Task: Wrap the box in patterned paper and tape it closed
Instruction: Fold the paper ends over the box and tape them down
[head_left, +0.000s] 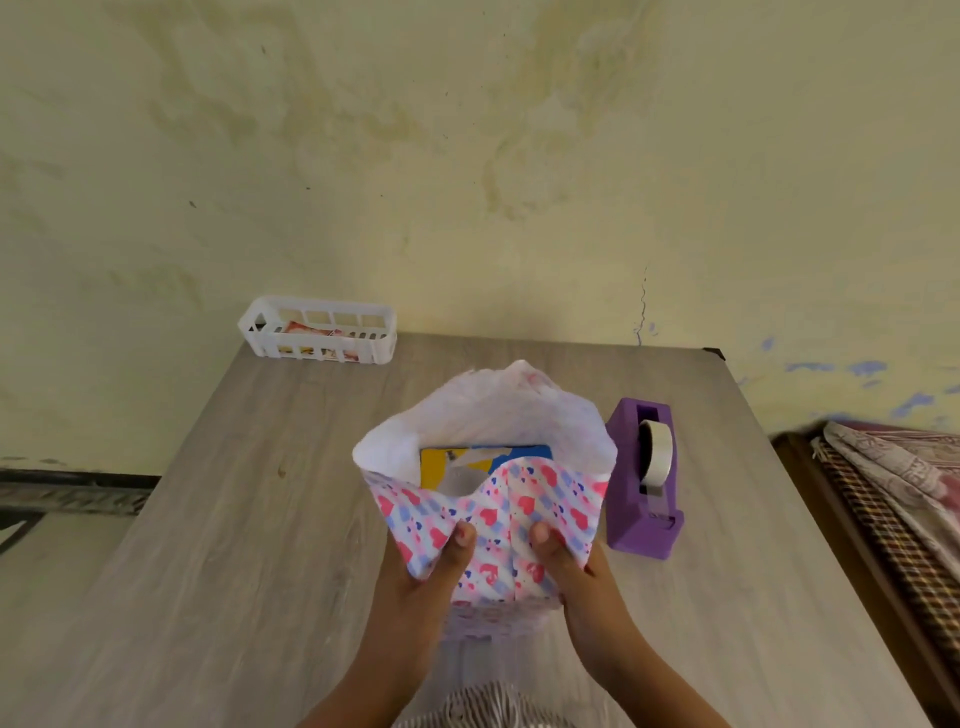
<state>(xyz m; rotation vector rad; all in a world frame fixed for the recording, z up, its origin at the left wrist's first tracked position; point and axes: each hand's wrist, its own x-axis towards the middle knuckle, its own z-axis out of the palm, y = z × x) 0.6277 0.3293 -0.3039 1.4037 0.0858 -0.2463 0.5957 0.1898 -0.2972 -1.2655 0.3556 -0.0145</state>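
The patterned paper (524, 506), white with pink and blue hearts, stands up round the box in the middle of the table. Only the box's yellow and blue top (483, 460) shows inside the open paper tube; the far paper flap (488, 410) shows its white underside. My left hand (431, 566) grips the near left edge of the paper, thumb on the printed side. My right hand (566, 566) grips the near right edge the same way. A purple tape dispenser (641, 483) with a clear tape roll sits just right of the paper.
A white slotted plastic basket (317, 332) holding some printed packets stands at the table's far left corner. The grey wood-grain table (234, 519) meets a stained wall behind. A bed with patterned cloth (893, 493) lies past the right edge.
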